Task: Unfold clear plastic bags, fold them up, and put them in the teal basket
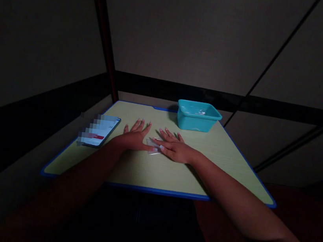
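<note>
A small clear plastic bag or sheet (153, 142) lies flat in the middle of the table, partly covered by my fingers. My left hand (136, 136) rests palm down at its left side, fingers spread, with the thumb reaching onto the plastic. From the right, my right hand (175, 148) lies across the plastic's right part, its fingers stretched out and apart. Neither hand grips anything. Whether something is inside the plastic I cannot tell.
A phone (105, 129) with a lit screen, partly blurred out, lies at the table's left. Toward the back right stands a turquoise plastic basket (196, 123) with something shiny in it. The pale table (157, 176) has a blue edge, and panelled walls stand behind and to the left.
</note>
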A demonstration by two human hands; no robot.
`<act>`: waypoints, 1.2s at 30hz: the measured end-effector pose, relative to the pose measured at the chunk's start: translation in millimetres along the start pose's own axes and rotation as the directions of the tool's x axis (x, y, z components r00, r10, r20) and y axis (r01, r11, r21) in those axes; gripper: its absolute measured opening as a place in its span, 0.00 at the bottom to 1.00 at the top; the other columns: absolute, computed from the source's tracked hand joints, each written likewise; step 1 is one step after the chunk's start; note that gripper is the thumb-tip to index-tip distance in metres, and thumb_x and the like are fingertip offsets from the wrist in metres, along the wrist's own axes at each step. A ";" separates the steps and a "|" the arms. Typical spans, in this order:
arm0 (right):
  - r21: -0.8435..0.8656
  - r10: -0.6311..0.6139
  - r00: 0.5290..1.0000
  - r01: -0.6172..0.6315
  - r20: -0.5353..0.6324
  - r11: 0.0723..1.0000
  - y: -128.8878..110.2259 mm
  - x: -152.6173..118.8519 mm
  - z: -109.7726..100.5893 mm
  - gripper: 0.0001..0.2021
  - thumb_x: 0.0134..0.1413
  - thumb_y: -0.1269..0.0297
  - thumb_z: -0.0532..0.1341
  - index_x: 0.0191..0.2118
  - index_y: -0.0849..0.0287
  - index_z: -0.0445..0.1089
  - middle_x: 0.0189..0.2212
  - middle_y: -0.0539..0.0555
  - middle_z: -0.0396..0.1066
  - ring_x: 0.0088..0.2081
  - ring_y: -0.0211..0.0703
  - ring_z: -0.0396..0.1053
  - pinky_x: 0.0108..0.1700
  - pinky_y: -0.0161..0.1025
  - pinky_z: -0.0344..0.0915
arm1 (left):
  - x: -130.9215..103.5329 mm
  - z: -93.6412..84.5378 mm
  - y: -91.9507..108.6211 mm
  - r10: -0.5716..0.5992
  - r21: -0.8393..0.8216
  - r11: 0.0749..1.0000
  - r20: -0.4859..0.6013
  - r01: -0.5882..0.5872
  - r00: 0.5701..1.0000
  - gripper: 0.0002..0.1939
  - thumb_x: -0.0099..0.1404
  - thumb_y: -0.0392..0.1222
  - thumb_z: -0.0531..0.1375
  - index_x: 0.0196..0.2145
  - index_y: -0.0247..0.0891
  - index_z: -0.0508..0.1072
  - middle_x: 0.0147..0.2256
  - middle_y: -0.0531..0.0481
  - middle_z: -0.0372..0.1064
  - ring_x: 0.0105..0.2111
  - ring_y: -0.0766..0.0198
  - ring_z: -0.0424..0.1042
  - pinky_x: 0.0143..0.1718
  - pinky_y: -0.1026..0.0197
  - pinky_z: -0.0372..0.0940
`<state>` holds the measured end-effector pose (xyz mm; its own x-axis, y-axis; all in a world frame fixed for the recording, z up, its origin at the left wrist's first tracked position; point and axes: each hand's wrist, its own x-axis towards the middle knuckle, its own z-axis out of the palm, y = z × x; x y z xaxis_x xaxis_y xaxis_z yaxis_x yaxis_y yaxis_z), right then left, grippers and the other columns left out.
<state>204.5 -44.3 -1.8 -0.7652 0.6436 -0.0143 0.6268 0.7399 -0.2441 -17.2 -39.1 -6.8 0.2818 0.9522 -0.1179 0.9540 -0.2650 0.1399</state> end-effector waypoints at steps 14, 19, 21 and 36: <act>-0.023 0.187 0.982 -0.188 -0.013 0.982 16.4 5.0 0.9 0.28 0.62 0.46 0.35 0.65 0.46 0.41 0.66 0.51 0.30 0.65 0.53 0.25 0.57 0.69 0.26 | 4.9 1.0 -2.4 -0.048 -0.008 0.999 0.065 0.048 0.997 0.63 0.42 0.76 0.53 0.64 0.42 0.28 0.63 0.36 0.15 0.61 0.40 0.17 0.55 0.30 0.32; 0.031 0.117 0.993 -0.117 -0.023 0.993 9.5 -0.1 -2.1 0.27 0.61 0.45 0.35 0.64 0.43 0.43 0.66 0.51 0.27 0.65 0.54 0.23 0.57 0.69 0.27 | 4.3 2.0 -3.3 -0.027 -0.004 1.000 0.031 0.028 0.999 0.61 0.44 0.76 0.53 0.64 0.43 0.29 0.64 0.37 0.16 0.62 0.40 0.18 0.55 0.31 0.32; 0.024 0.059 0.998 -0.059 0.003 0.998 2.3 -0.4 -2.4 0.27 0.61 0.45 0.36 0.63 0.42 0.46 0.66 0.50 0.27 0.65 0.55 0.23 0.57 0.69 0.27 | 4.2 2.1 -3.6 -0.022 -0.004 1.000 0.020 0.022 1.000 0.60 0.45 0.75 0.52 0.64 0.43 0.29 0.64 0.38 0.16 0.62 0.40 0.18 0.56 0.32 0.32; 0.007 0.087 0.996 -0.087 -0.027 0.996 4.3 0.2 -4.4 0.28 0.60 0.43 0.37 0.63 0.43 0.46 0.66 0.51 0.30 0.65 0.56 0.25 0.56 0.69 0.24 | 4.4 2.0 -3.4 0.003 -0.017 1.000 0.030 -0.003 1.000 0.62 0.44 0.75 0.53 0.64 0.41 0.28 0.64 0.37 0.17 0.62 0.42 0.18 0.56 0.32 0.33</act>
<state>207.7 -40.1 1.4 -0.7033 0.7108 -0.0098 0.6902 0.6795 -0.2487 -19.0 -34.3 -9.8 0.2881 0.9463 -0.1471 0.9513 -0.2651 0.1573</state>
